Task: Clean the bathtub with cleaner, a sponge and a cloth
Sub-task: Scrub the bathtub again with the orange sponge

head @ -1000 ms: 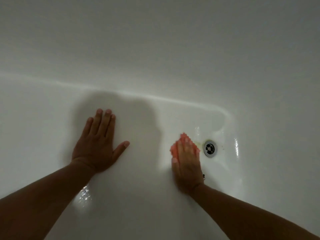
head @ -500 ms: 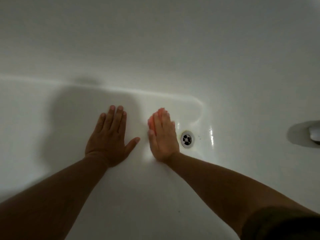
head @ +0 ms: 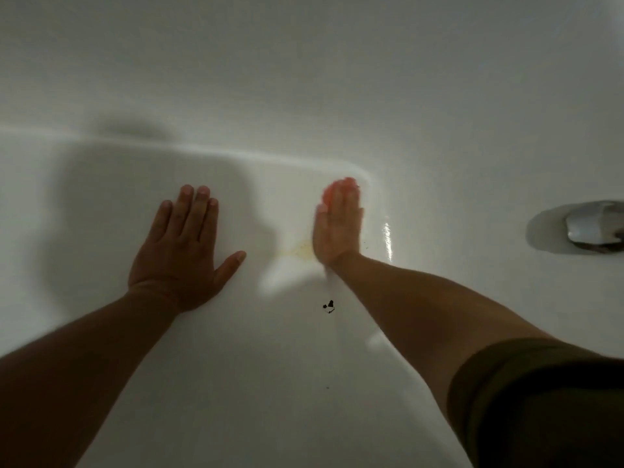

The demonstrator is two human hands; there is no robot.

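I look down into a white bathtub [head: 337,383]. My right hand [head: 337,228] lies flat on the tub floor near the far right corner and presses a pink sponge [head: 332,190] beneath it; only the sponge's edge shows past my fingertips. My left hand [head: 184,244] rests flat on the tub floor, fingers spread, holding nothing. The drain is hidden under my right hand. A yellowish stain [head: 299,251] sits just left of my right wrist.
A chrome fitting [head: 594,228] sticks out of the tub's end wall at the right edge. A small black speck [head: 329,306] lies on the floor below my right wrist. The tub's far wall rises above both hands.
My right hand with the sponge has slid right and forward over the drain towards the corner. My left hand has stayed planted. The view has shifted, showing more of the chrome fitting.
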